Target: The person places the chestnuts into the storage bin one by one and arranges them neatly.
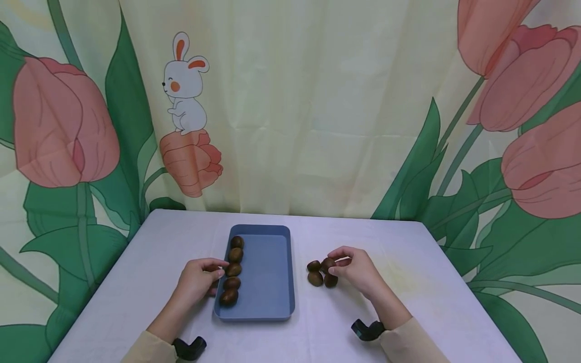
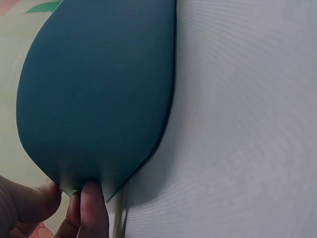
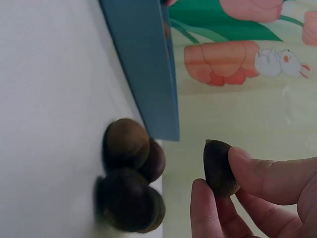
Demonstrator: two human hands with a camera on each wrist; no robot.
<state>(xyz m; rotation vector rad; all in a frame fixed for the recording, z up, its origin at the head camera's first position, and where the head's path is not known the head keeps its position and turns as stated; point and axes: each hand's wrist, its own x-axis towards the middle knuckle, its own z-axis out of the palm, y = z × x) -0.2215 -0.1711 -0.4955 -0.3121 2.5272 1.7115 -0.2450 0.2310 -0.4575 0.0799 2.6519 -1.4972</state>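
Observation:
A blue tray (image 1: 265, 272) lies on the table, with several brown chestnuts (image 1: 233, 269) in a row down its left side. My left hand (image 1: 195, 280) grips the tray's left edge; in the left wrist view its thumb and fingers (image 2: 94, 208) pinch the tray wall (image 2: 99, 99). To the right of the tray, my right hand (image 1: 358, 269) pinches a chestnut (image 3: 218, 168) between thumb and fingertips, raised off the table. Beneath it sits a tight cluster of several loose chestnuts (image 1: 315, 278), partly covered by the held one in the head view.
A white cloth covers the table (image 1: 181, 227). Behind it hangs a curtain (image 1: 317, 116) printed with tulips, leaves and a rabbit. Black wrist cameras (image 1: 367, 330) sit below both hands.

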